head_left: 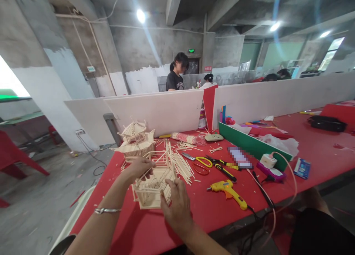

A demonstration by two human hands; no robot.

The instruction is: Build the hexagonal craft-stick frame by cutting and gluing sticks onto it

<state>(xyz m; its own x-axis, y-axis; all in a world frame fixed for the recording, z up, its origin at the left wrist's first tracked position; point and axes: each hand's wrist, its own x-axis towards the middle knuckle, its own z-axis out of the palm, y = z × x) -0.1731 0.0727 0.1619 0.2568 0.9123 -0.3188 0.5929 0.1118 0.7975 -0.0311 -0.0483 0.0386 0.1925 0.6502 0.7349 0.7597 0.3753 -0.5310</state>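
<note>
A small open-topped model made of thin wooden sticks (149,200) stands on the red table in front of me. My left hand (140,168) reaches over its back left side, fingers bent and closed on the upper edge; exactly which stick they grip is hard to see. At the right front corner, my right hand (177,201) has thumb and fingers closed around the wall. Behind the model is a larger tiered stick pavilion (135,142). Loose wooden sticks (181,164) lie spread just beyond my right hand.
Right of the sticks lie scissors (203,161), pliers (223,170), a yellow glue gun (229,192) and a phone (240,158). A green board (249,144) stands by a purple power strip (271,173). White partitions (158,112) line the table's back; a person (174,77) is behind them.
</note>
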